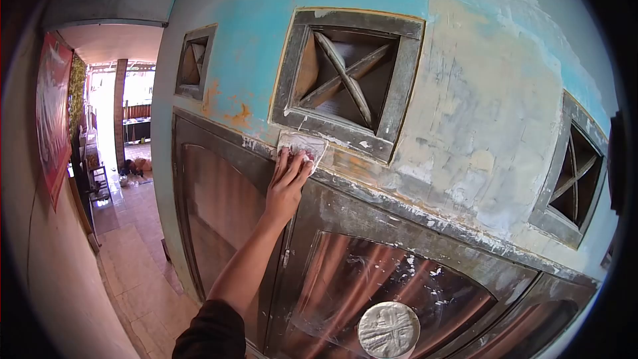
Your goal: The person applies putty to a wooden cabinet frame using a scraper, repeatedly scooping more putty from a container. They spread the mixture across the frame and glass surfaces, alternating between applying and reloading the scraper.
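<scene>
My left hand [287, 186] reaches up to the wall, its fingers closed on a small flat putty scraper [302, 142] smeared white. The scraper lies against the wall strip between the wooden door frame and the square vent [282, 117] above. Low on the right, a round tub of whitish putty [389, 330] shows from above, its surface ridged with cross-shaped marks. What supports the tub is hidden, and my right hand is out of view. White smears run along the top rail of the door frame [425, 207].
Beige and white patches of filler [478, 93] cover the turquoise wall at right. Another crossed-slat vent [575, 169] sits further right, a smaller one [193, 61] at left. Glazed door panels [399, 272] stand below. A tiled passage [136, 252] leads away on the left.
</scene>
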`<action>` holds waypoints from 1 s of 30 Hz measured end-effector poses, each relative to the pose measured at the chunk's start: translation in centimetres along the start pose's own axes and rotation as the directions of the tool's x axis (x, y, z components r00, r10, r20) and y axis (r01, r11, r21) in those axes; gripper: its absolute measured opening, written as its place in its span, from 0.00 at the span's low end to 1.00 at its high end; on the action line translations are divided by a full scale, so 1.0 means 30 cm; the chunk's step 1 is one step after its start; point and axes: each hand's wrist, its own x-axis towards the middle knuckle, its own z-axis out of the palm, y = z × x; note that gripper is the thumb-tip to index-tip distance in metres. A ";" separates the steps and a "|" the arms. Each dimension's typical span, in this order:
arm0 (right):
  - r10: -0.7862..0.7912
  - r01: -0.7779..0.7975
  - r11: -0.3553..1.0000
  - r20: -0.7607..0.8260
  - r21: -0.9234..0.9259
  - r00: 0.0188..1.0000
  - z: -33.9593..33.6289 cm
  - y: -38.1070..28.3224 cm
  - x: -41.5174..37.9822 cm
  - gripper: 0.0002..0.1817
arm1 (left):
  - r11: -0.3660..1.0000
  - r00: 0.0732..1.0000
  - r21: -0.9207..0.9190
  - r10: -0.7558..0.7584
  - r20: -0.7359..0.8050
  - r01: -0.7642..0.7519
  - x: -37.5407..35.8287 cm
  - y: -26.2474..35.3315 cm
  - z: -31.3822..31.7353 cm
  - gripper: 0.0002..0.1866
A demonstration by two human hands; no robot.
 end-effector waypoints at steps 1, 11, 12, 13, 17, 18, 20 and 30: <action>0.003 -0.003 1.000 0.000 -0.001 1.000 -0.004 -0.001 -0.001 0.32 | 1.000 1.000 -0.017 0.002 0.030 -0.002 -0.020 -0.017 0.026 0.22; 0.030 -0.030 1.000 -0.061 0.001 0.998 -0.073 0.012 -0.072 0.32 | 0.998 0.996 -0.049 -0.041 -0.073 0.038 -0.090 0.018 -0.006 0.24; 0.032 -0.032 0.999 -0.062 -0.002 0.998 -0.077 0.013 -0.067 0.32 | 0.999 0.998 -0.024 -0.026 -0.064 0.025 -0.041 0.035 -0.018 0.24; 0.033 -0.033 0.999 -0.058 -0.005 0.998 -0.080 0.011 -0.059 0.32 | 1.000 0.998 0.004 -0.012 -0.057 0.012 -0.003 0.043 -0.020 0.24; 0.036 -0.036 0.999 -0.038 -0.005 0.999 -0.083 0.013 -0.023 0.32 | 0.999 0.999 -0.045 0.029 0.025 -0.028 -0.011 0.035 0.036 0.24; 0.036 -0.036 0.999 -0.035 0.001 0.999 -0.081 0.018 -0.017 0.32 | 0.996 1.000 -0.083 0.012 0.011 -0.011 -0.043 0.035 0.055 0.24; 0.032 -0.032 0.999 -0.032 0.022 0.999 -0.070 0.036 -0.009 0.33 | 0.997 1.000 -0.071 0.007 0.017 -0.005 -0.107 0.035 0.068 0.23; 0.050 -0.048 0.998 -0.049 0.026 0.998 -0.109 0.044 -0.053 0.33 | 0.999 0.999 -0.025 0.038 -0.034 -0.039 0.014 0.104 0.021 0.19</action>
